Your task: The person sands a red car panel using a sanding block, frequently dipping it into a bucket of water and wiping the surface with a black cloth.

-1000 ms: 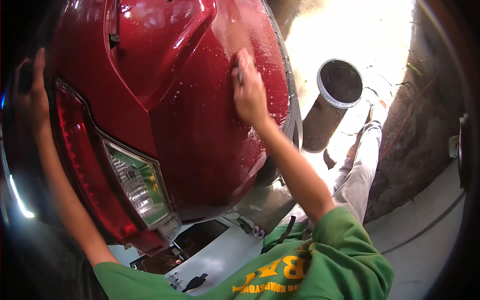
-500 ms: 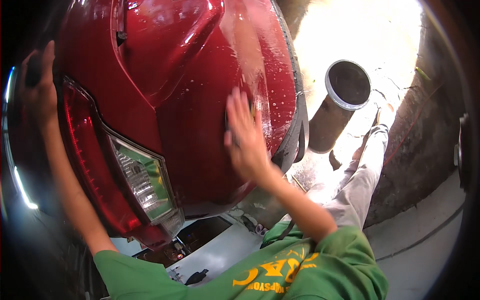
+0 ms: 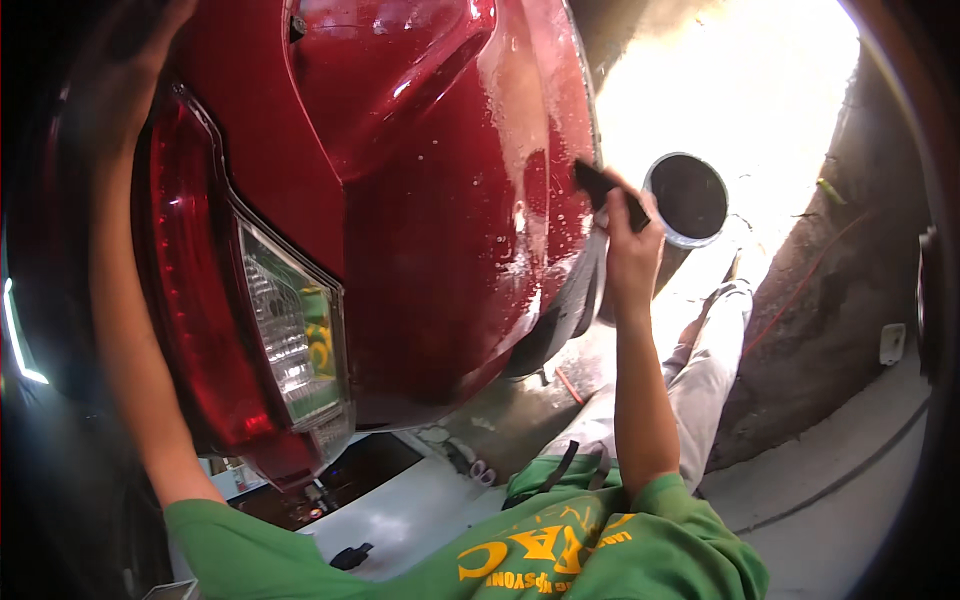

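Currently the right hand (image 3: 633, 240) pinches a flat dark pad (image 3: 606, 190) by the glossy, wet red car (image 3: 430, 270), near a round-rimmed bucket (image 3: 690, 242). Shadow blurs the left hand (image 3: 138, 80) by the taillight (image 3: 205, 290); its grip I cannot tell.

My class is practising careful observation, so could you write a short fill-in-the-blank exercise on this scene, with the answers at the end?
1. The car is painted ____.
2. The person's ____ hand grips a dark flat pad.
3. In the picture, the tail light is to the ____ of the bucket.
4. The person's shirt is ____ with yellow lettering.

Missing words: red; right; left; green.
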Demonstrator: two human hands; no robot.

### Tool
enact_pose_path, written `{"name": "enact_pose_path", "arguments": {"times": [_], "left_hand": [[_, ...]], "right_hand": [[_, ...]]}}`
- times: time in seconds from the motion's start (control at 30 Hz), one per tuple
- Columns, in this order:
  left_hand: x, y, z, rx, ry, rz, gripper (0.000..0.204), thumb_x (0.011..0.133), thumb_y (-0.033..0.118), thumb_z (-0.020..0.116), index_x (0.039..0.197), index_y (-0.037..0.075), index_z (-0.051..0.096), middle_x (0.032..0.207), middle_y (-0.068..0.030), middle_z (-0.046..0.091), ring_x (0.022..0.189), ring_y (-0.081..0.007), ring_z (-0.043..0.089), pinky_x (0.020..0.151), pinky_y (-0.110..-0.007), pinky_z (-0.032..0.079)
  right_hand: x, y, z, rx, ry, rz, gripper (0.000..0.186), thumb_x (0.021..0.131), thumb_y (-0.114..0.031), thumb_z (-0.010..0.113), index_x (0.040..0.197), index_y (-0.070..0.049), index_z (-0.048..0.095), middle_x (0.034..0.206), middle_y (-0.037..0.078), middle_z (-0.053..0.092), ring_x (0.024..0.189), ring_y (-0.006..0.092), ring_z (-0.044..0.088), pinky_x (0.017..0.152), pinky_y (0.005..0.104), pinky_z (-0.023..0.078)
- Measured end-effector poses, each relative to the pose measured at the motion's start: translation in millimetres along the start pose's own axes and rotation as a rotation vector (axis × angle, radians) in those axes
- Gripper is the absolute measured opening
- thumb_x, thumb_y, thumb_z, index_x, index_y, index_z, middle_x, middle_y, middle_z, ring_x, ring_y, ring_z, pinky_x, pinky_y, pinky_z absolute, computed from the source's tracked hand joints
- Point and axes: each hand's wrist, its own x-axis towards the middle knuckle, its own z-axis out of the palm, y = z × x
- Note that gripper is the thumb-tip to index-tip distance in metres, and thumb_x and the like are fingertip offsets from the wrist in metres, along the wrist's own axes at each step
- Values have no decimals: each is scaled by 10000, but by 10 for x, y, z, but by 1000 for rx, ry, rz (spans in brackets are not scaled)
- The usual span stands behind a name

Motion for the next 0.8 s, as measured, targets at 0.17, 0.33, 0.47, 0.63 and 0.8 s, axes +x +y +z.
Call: {"name": "enact_pose_path", "arguments": {"times": [0.17, 0.33, 0.47, 0.63, 0.8], "left_hand": [[-402, 774, 308, -362, -579, 393, 410, 851, 255, 783, 1231, 136, 688, 867, -100, 702, 758, -204, 712, 724, -350, 547], [-714, 1361, 304, -305, -800, 427, 505, 761, 276, 836, 1238, 191, 696, 687, -122, 655, 648, -307, 669, 658, -403, 529], [-719, 1387, 201, -374, -918, 413, 387, 715, 255, 862, 1068, 169, 729, 743, -69, 651, 688, -305, 654, 653, -401, 512], [-759, 1486, 29, -321, -797, 539, 377, 651, 378, 877, 934, 179, 726, 699, -23, 583, 643, -258, 616, 616, -381, 480], [-812, 1567, -2, -280, -673, 521, 384, 667, 404, 851, 950, 174, 730, 690, -16, 564, 630, -249, 605, 614, -383, 475]], "right_hand": [[-194, -255, -63, 174, -234, 99, 329, 861, -16, 741, 1176, 5, 648, 983, 98, 743, 862, 124, 689, 762, 280, 546], [-194, -1005, 129, -109, -377, -93, 259, 832, 4, 741, 1075, -66, 683, 953, 113, 745, 869, 176, 718, 780, 306, 547], [-98, -1116, 245, -367, -469, -545, 340, 718, -30, 785, 1038, -111, 705, 917, 80, 733, 862, 258, 715, 777, 364, 546], [-127, -1226, 293, -249, -484, -469, 432, 668, -65, 818, 1075, -122, 686, 888, 59, 729, 857, 270, 720, 736, 375, 548], [-166, -1246, 367, -83, -442, -247, 516, 733, -34, 831, 1172, -100, 569, 890, 68, 731, 822, 202, 731, 707, 302, 548]]}}
